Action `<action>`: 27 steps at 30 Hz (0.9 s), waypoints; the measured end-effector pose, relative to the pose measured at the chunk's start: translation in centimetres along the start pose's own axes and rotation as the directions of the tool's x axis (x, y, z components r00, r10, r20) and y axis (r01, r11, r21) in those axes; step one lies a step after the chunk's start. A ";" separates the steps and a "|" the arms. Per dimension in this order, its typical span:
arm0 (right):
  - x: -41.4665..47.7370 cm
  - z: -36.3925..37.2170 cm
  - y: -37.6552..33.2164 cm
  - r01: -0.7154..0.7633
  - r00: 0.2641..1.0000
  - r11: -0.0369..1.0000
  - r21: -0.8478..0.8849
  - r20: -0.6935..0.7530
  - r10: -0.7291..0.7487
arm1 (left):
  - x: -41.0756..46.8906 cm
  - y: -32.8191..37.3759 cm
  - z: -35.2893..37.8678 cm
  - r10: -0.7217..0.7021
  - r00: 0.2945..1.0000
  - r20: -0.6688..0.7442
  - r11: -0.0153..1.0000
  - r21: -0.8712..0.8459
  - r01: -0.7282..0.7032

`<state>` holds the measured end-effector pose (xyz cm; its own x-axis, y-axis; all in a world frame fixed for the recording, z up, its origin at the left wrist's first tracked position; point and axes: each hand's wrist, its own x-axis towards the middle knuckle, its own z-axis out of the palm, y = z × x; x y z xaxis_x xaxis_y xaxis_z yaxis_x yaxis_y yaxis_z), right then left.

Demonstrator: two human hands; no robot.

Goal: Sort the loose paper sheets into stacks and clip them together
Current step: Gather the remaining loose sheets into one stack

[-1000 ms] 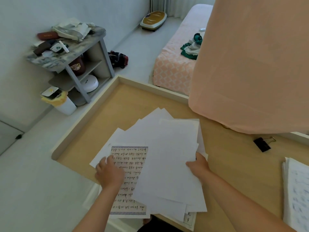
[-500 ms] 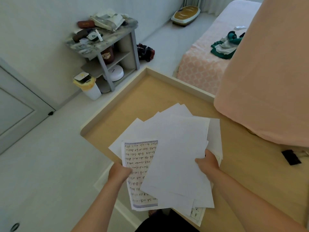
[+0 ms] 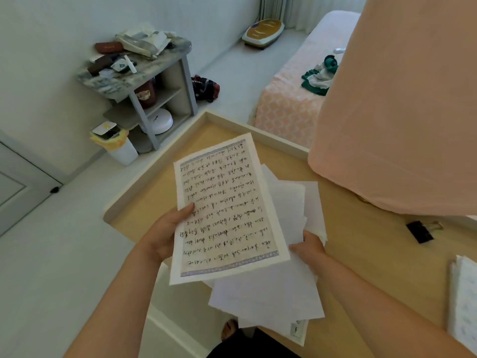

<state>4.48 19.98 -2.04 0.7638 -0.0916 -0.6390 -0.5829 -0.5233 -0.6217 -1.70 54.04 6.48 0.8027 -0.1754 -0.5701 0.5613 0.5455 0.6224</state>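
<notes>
Since the earlier frame, the handwritten sheet (image 3: pixel 227 215) has been lifted out of the fanned pages; it now stands tilted above the table's (image 3: pixel 361 267) near-left edge, in front of the rest. The left hand (image 3: pixel 165 233) grips its left margin, with the thumb laid over the written face and the fingers hidden behind. The right hand (image 3: pixel 308 248) clasps the blank sheets (image 3: pixel 271 298) at their right side. These thin white pages overhang the table's near edge. The table is flat pale wood with a raised cream rim. A second paper stack (image 3: pixel 464 301) lies at its right edge. A black binder clip (image 3: pixel 419 232) with wire handles lies on the table farther back, untouched. Beyond the table's far-left corner stands a white bin (image 3: pixel 118 148) lined with a yellow bag, with a flat white item across its mouth.
</notes>
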 end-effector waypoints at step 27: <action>-1.2 -3.6 3.5 0.013 1.000 0.941 0.339 -0.024 -0.005 | 9.5 -9.9 3.2 0.385 0.829 -0.406 0.627 0.774 0.087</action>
<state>2.50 15.18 -1.80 0.7733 -0.1093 -0.6245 -0.6323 -0.2061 -0.7468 1.04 44.33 -3.36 0.7996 0.3967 -0.4508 0.5785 -0.3071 0.7557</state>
